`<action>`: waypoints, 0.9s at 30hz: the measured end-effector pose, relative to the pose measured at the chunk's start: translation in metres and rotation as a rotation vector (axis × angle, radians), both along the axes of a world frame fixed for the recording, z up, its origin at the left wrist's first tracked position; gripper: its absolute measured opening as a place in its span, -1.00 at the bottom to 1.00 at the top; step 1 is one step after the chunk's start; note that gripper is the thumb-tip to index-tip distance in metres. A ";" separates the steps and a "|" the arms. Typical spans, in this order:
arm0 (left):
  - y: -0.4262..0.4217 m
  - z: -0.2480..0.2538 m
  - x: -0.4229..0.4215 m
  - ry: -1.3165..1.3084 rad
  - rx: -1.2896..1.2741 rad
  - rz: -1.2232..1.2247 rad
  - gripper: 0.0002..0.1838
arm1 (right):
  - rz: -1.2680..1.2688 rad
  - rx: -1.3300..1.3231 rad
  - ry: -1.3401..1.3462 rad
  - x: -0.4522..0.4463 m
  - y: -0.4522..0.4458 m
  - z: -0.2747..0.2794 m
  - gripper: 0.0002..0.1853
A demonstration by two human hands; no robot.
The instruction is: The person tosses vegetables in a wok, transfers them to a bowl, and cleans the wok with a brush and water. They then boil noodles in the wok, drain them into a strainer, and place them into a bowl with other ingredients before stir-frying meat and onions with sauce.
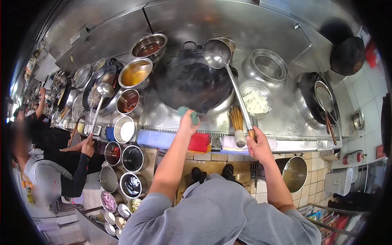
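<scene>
My left hand (188, 121) is closed on a folded green cloth (193, 116) at the near rim of a large black wok (190, 83). The cloth hides whatever part of the wok it covers. Thin steam or smoke hangs over the wok's dark inside. My right hand (260, 143) grips the wooden end of a long steel ladle (238, 92). Its bowl is raised over the wok's far right side. Just left of the ladle's shaft stands a bamboo brush (236, 120). To the right of the shaft, a perforated strainer (266, 90) holds white chunks.
Left of the wok, steel bowls (136, 73) hold yellow and reddish liquids. Several pots (132, 158) line the lower left. A lidless pot (269, 67) and a second wok (304, 102) are at right. Another person (61, 171) at far left holds a ladle (105, 90).
</scene>
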State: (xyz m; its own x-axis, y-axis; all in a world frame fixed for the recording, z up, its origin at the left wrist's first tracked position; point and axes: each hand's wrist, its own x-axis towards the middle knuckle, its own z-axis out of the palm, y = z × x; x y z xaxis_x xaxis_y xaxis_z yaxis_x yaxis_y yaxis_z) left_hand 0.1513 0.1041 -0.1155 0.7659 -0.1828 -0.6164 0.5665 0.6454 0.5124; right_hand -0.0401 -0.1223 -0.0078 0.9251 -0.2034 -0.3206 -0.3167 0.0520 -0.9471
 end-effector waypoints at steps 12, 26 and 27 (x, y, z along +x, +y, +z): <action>0.058 -0.019 -0.023 0.034 -0.237 -0.412 -0.60 | 0.353 -0.048 -0.153 0.124 0.120 0.042 -0.68; 0.215 -0.148 -0.242 0.381 0.079 -0.011 -0.83 | 0.458 -0.379 -0.108 0.296 0.281 -0.014 -0.95; 0.218 -0.150 -0.242 0.377 0.002 0.013 -0.84 | 0.498 -0.061 0.032 0.299 0.280 -0.018 -0.92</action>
